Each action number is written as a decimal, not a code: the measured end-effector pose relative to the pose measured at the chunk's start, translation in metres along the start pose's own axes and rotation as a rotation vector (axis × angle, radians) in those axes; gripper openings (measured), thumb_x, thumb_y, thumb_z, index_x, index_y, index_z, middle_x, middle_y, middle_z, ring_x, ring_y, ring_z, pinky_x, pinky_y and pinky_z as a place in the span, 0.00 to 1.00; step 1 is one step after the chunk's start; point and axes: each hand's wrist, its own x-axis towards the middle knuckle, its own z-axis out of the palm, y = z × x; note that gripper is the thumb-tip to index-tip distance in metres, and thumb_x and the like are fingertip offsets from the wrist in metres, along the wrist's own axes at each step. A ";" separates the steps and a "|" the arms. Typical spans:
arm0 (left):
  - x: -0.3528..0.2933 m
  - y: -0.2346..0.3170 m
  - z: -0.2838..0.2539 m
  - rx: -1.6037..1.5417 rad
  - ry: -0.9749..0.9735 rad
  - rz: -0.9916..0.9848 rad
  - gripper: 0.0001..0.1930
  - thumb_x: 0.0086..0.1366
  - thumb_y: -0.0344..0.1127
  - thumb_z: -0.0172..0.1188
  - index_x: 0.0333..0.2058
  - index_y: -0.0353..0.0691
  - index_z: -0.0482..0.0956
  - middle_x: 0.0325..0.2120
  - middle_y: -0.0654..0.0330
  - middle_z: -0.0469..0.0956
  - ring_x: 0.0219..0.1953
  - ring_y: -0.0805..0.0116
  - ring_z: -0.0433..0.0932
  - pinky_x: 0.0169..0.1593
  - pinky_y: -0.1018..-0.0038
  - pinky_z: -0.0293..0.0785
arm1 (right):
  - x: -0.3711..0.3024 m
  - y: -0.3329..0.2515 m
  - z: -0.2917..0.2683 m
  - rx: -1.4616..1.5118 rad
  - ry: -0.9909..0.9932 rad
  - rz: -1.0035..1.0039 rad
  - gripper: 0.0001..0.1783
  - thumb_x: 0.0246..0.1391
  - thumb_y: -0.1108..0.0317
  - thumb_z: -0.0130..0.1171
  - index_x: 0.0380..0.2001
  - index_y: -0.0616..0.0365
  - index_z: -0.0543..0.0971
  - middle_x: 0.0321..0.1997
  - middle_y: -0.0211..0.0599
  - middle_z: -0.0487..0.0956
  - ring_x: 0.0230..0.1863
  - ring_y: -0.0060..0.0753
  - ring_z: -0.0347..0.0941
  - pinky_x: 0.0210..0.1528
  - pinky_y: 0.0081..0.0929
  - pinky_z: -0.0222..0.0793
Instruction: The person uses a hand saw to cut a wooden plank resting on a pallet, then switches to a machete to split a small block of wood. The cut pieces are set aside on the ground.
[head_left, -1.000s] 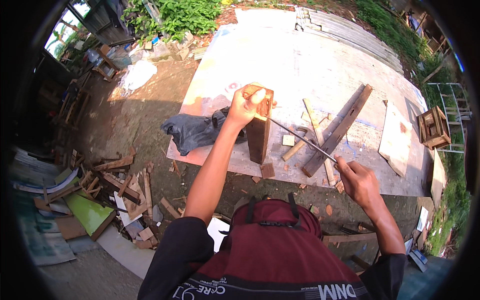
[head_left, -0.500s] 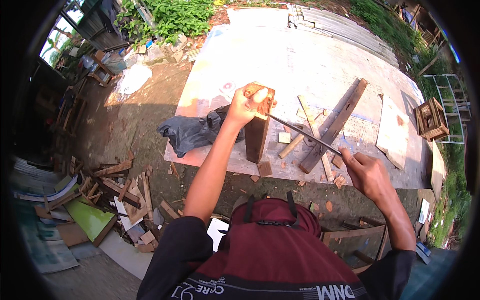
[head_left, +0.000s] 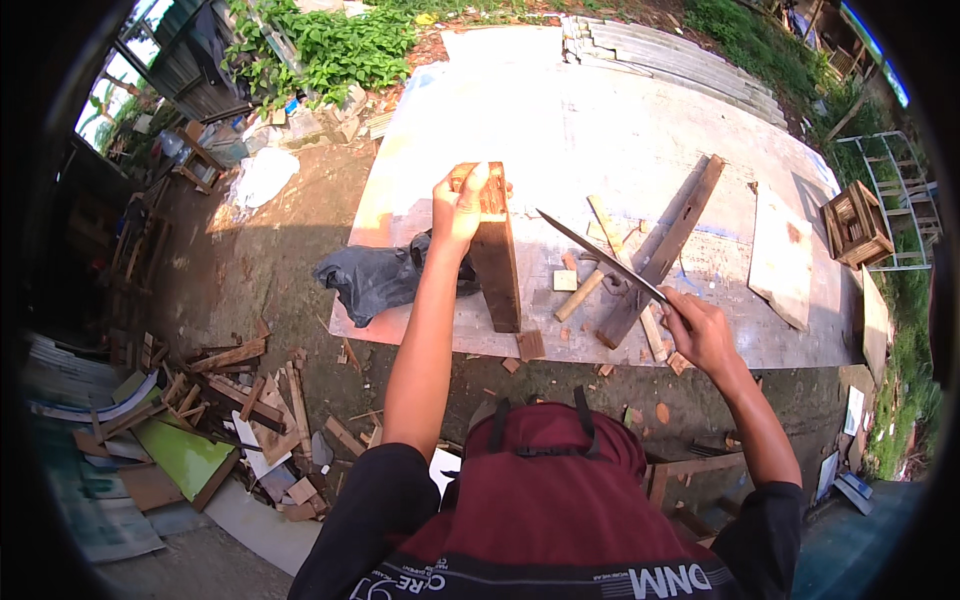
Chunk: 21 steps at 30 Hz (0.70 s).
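My left hand (head_left: 457,208) grips the top end of a thick brown wooden beam (head_left: 496,275), thumb pressed over its sunlit end. The beam stands tilted at the near edge of a large board-topped table (head_left: 480,110). In my right hand (head_left: 704,332) is a long dark metal file (head_left: 600,252), its pointed tip aimed up and left, apart from the beam. A crumpled black plastic bag (head_left: 368,280) lies left of the beam. To the right, a second dark beam (head_left: 665,250) with slots lies across a thin wooden strip (head_left: 655,330), near a wooden-handled tool (head_left: 580,296).
Small wood offcuts (head_left: 530,345) lie at the table's near edge. A pale flat panel (head_left: 781,260) and a wooden crate (head_left: 857,225) are at the right. Corrugated sheets (head_left: 670,65) are stacked at the far side. Scrap wood (head_left: 260,400) covers the ground on the left.
The file has come away from the beam's end, its blade turned to show more width. My left hand and the beam's top have shifted left.
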 end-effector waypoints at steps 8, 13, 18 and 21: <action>-0.022 0.003 -0.014 0.140 0.087 0.028 0.22 0.73 0.43 0.58 0.53 0.27 0.76 0.44 0.45 0.84 0.44 0.60 0.86 0.47 0.65 0.83 | -0.022 0.033 0.235 0.019 -0.062 0.429 0.25 0.64 0.67 0.55 0.61 0.68 0.68 0.44 0.66 0.78 0.42 0.65 0.79 0.46 0.56 0.74; -0.041 0.002 -0.014 0.171 0.028 0.021 0.22 0.73 0.41 0.55 0.55 0.25 0.76 0.44 0.44 0.84 0.45 0.60 0.85 0.49 0.65 0.83 | -0.012 0.038 0.305 -0.202 -0.190 0.455 0.29 0.60 0.69 0.57 0.62 0.68 0.67 0.49 0.62 0.75 0.50 0.63 0.76 0.53 0.50 0.72; -0.066 0.013 -0.003 0.137 -0.039 0.086 0.23 0.72 0.42 0.57 0.54 0.25 0.77 0.45 0.43 0.84 0.47 0.59 0.85 0.51 0.66 0.83 | 0.034 -0.009 0.274 0.006 0.162 0.338 0.18 0.59 0.73 0.60 0.53 0.66 0.76 0.47 0.52 0.77 0.49 0.53 0.76 0.54 0.43 0.70; -0.074 0.011 -0.001 0.229 -0.029 0.066 0.23 0.71 0.42 0.59 0.53 0.25 0.78 0.45 0.44 0.84 0.47 0.59 0.85 0.52 0.66 0.82 | 0.085 -0.078 0.191 0.518 0.454 0.217 0.12 0.61 0.72 0.63 0.46 0.65 0.82 0.45 0.46 0.79 0.47 0.44 0.76 0.57 0.39 0.70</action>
